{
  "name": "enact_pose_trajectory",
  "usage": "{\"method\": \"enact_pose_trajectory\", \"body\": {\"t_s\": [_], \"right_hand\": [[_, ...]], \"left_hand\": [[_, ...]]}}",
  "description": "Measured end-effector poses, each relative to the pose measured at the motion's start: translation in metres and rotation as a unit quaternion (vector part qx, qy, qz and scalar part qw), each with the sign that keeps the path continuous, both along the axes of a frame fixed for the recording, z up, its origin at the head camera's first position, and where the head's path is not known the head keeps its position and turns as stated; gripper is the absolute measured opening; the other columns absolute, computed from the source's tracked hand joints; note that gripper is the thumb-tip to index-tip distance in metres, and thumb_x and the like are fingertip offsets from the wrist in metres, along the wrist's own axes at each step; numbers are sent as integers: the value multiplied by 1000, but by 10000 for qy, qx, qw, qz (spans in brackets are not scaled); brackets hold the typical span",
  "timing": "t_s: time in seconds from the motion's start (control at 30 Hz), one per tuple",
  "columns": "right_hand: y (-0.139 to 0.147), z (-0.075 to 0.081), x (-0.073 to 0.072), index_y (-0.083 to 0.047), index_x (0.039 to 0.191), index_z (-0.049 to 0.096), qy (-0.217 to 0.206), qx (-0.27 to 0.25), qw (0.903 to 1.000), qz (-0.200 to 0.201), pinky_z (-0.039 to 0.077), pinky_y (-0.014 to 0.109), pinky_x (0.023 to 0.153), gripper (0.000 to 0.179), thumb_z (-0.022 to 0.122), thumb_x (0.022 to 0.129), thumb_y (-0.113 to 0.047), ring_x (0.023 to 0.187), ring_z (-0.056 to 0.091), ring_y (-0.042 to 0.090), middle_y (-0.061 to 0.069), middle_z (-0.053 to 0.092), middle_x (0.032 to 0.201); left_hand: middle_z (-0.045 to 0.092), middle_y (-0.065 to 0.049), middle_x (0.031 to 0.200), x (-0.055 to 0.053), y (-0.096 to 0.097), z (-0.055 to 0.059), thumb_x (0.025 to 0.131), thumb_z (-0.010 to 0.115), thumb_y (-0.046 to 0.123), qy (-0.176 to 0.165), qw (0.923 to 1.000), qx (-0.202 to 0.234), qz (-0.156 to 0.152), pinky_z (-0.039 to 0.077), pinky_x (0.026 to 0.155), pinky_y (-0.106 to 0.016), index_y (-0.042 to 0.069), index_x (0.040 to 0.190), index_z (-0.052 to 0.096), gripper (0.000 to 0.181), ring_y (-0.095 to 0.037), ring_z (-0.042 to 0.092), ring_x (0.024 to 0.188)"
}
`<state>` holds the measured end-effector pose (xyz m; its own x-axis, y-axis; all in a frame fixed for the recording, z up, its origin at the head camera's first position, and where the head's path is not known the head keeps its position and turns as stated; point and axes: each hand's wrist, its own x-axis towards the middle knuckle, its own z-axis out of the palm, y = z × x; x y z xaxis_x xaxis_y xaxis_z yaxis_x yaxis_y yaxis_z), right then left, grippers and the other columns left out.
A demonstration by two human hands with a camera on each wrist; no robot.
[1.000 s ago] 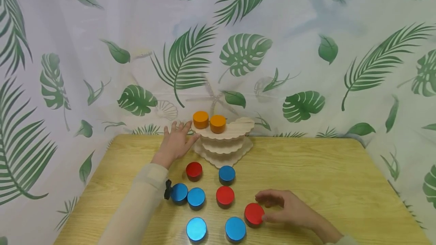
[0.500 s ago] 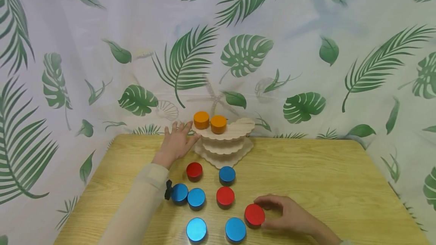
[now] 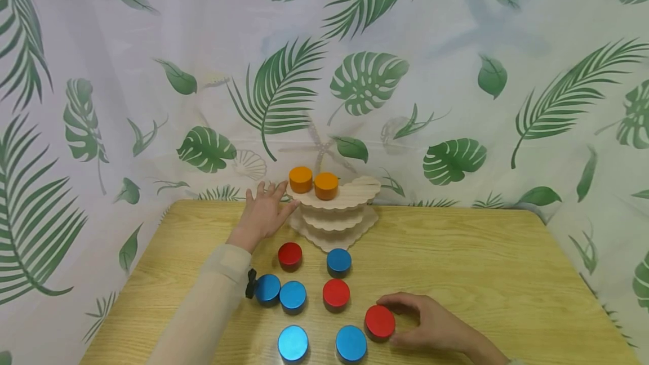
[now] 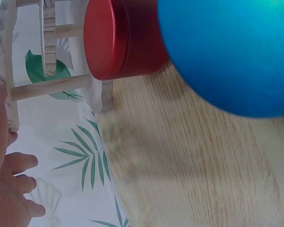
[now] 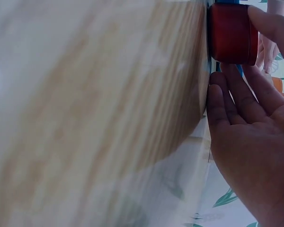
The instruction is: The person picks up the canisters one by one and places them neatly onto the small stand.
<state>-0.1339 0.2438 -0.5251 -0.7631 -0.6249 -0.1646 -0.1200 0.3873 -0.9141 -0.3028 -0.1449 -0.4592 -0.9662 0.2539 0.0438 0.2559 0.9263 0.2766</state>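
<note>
In the head view, my left hand (image 3: 261, 213) is stretched out with spread fingers at the left end of a tiered wooden stand (image 3: 355, 191). Its thumb lies against the edge of the top tier in the left wrist view. Two orange round tins (image 3: 326, 186) sit side by side on that tier. Low on the right, my right hand (image 3: 431, 323) holds a red round tin (image 3: 379, 321) between thumb and fingers. That tin (image 5: 233, 34) stands on the table, its side visible in the right wrist view.
Two more red tins (image 3: 336, 294) and several blue tins (image 3: 351, 343) stand on the wooden table (image 3: 456, 252) before the stand. One blue tin (image 3: 267, 289) is close beside my left sleeve. A leaf-patterned curtain (image 3: 380, 128) hangs behind the table.
My right hand's fingers have come in closer around the red tin, which stays nearly in place. My left hand keeps its position at the stand.
</note>
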Motion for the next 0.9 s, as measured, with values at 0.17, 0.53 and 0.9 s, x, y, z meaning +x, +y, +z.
{"method": "enact_pose_trajectory", "body": {"t_s": [0.17, 0.53, 0.9], "right_hand": [[-2, 2, 0, -18, 145, 62, -8, 154, 9999, -38, 43, 13, 106, 58, 83, 92, -28, 127, 57, -5, 3, 65, 145], [-4, 1, 1, -18, 144, 63, 84, 229, 9997, -84, 46, 16, 106, 58, 84, 91, -30, 125, 58, -4, 2, 67, 141], [-7, 7, -3, -17, 140, 65, 236, 192, 9987, -413, 53, 21, 101, 54, 84, 91, -28, 114, 67, 8, 2, 70, 132]], "left_hand": [[36, -25, 168, 0, 0, 0, 109, 38, 63, -2, 10000, -7, -6, 14, 125, -76, 12, 168, 29, 79, -50, 21, 159], [36, -25, 168, 1, 0, -1, 109, 38, 64, -40, 10000, 34, 3, 14, 125, -76, 13, 168, 29, 79, -50, 21, 160], [36, -25, 168, 2, 1, 2, 109, 38, 63, -52, 10000, 4, 23, 14, 125, -76, 12, 168, 29, 79, -51, 21, 159]]}}
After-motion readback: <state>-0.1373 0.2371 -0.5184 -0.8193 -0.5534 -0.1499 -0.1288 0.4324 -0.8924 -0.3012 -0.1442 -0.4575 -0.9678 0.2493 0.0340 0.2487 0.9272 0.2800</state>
